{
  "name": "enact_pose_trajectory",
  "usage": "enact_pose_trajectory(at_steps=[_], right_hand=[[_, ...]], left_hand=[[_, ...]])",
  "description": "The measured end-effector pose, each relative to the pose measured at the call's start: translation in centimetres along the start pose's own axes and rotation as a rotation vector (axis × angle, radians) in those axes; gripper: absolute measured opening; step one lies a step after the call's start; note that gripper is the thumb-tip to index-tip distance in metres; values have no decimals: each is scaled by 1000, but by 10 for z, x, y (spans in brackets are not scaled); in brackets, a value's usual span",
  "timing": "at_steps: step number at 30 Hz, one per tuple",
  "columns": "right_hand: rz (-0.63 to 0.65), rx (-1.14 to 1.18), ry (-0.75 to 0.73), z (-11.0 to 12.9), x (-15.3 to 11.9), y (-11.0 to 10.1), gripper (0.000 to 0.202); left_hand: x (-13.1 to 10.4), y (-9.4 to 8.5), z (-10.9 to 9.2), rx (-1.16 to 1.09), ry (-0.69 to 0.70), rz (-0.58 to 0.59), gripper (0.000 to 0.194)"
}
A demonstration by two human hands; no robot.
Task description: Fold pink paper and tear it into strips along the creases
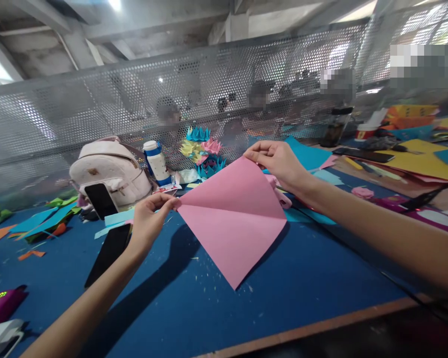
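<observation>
A square sheet of pink paper (233,219) is held up over the blue table, with a crease running across it from the left corner to the right. My left hand (151,214) pinches its left corner between thumb and fingers. At the upper corner, my right hand (272,159) grips the sheet the same way. The lower corner hangs free just above the tabletop. Behind the sheet, a pink object (281,196) is partly hidden; I cannot make out what it is.
A pale backpack (110,169), a bottle (157,161) and folded paper flowers (201,149) stand along the perforated metal screen (127,114). A black phone (110,253) lies by my left forearm. Coloured paper (421,156) and pens (381,170) lie at the right. The blue table (194,313) has a brown front edge.
</observation>
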State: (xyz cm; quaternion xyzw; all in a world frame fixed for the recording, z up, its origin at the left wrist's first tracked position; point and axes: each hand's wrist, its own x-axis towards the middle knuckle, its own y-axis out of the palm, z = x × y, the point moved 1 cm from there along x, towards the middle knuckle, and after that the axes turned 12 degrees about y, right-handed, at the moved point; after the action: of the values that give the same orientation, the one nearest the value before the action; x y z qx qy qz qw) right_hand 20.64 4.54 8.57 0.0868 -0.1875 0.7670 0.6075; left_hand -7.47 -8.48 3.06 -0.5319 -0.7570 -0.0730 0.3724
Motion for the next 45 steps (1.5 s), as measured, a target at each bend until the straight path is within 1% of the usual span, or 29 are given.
enact_pose_trajectory(at_steps=[4,10,13,16,20,22,24,27,29,31,32,33,34,36,37,38,40,42,45], right_hand=[[20,-4,-7,-1,-1,-1,25],[21,-32,-5,-3,-2,-3,26],[34,-54,-9,-3,-3,-3,25],[64,-94,-31,0,-6,2,23],[121,-112,-93,9,-14,13,24],[147,-97,-96,15,-17,17,26],[169,-64,-61,18,-19,20,28],[214,35,44,18,-20,23,32],[249,96,120,15,-21,25,35],[297,110,173,12,-24,27,36],[336,100,187,12,-26,29,36],[381,86,194,13,-29,31,36],[423,74,196,15,-32,32,36],[467,80,196,19,-36,33,35],[460,93,197,20,-36,33,35],[436,103,197,21,-35,31,36],[374,72,186,18,-28,27,35],[332,-58,133,10,-18,22,31],[343,-315,-48,-6,-12,22,21]], left_hand=[[-1,-1,0,10,3,2,19],[-2,-1,7,0,-16,16,21],[0,-1,7,-21,-11,52,22],[4,1,1,-33,6,115,22],[9,11,-11,38,114,232,18],[10,17,-15,87,159,288,23],[11,23,-18,177,210,329,23],[12,30,-23,275,324,367,17],[14,33,-27,247,404,331,16],[17,34,-29,210,464,227,12],[18,34,-30,190,474,184,14],[20,35,-30,165,464,174,19],[22,36,-29,132,437,205,23],[22,39,-25,43,320,346,22],[21,40,-23,6,237,417,23],[19,41,-21,-18,160,468,30],[14,42,-17,-38,34,514,45],[6,42,-12,-61,-61,540,50],[-8,44,-3,-121,-203,633,50]])
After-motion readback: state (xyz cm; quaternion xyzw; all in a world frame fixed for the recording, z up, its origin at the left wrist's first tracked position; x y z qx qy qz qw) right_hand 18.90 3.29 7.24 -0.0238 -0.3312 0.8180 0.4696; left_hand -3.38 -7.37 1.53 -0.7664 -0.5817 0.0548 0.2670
